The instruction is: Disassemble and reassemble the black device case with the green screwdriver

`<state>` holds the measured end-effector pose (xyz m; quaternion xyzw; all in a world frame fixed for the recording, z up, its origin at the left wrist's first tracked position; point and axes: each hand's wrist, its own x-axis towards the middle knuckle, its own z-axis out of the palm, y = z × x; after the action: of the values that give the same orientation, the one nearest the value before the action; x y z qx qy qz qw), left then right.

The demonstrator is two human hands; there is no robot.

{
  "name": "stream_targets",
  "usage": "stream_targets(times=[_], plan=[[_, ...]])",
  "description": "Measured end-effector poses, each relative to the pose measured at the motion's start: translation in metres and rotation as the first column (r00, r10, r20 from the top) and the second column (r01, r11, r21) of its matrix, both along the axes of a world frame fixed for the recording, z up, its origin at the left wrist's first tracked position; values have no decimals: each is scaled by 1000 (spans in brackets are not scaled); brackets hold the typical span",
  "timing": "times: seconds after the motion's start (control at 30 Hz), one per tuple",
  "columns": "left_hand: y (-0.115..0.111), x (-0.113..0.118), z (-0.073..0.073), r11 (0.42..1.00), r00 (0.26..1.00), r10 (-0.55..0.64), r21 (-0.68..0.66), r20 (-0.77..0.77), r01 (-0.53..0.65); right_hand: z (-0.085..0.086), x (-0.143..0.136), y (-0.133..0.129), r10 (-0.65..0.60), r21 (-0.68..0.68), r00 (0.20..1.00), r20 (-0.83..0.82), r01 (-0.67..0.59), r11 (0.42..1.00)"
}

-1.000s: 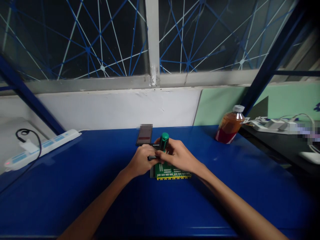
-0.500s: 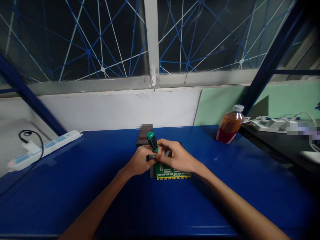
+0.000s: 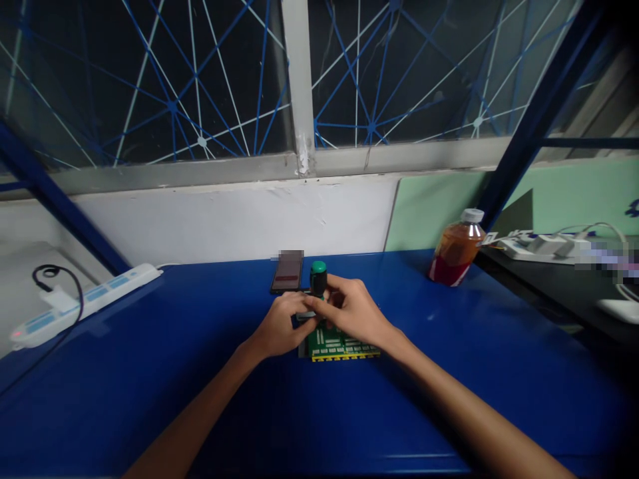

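We hold upright and close, likely for control.
Our left hand (image 3: pixel 280 326) curls at a grey piece (image 3: pixel 305 316), its grip too hidden to tell; the screwdriver (image 3: pixel 318 282) stands in our right hand's (image 3: pixel 353 309) hold over a green circuit board (image 3: pixel 344 349) on the table (image 3: pixel 200 296).

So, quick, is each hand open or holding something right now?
Left hand: closed on a grey piece, mostly hidden.
Right hand: closed, holding the screwdriver.
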<state>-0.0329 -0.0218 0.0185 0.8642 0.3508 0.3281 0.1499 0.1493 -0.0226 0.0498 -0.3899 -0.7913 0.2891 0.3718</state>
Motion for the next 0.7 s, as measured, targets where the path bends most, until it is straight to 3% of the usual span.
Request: stream_targets(times=[0.53,0.7], plan=[[1,-2,-1,1000,1000,2,20,22,-2,-1,-2,0,-12,13,1000,-4,12,1000],[3,-3,-2,998,1000,7,60,11,-8,-3,-6,0,-71,47,997,19,70,996]])
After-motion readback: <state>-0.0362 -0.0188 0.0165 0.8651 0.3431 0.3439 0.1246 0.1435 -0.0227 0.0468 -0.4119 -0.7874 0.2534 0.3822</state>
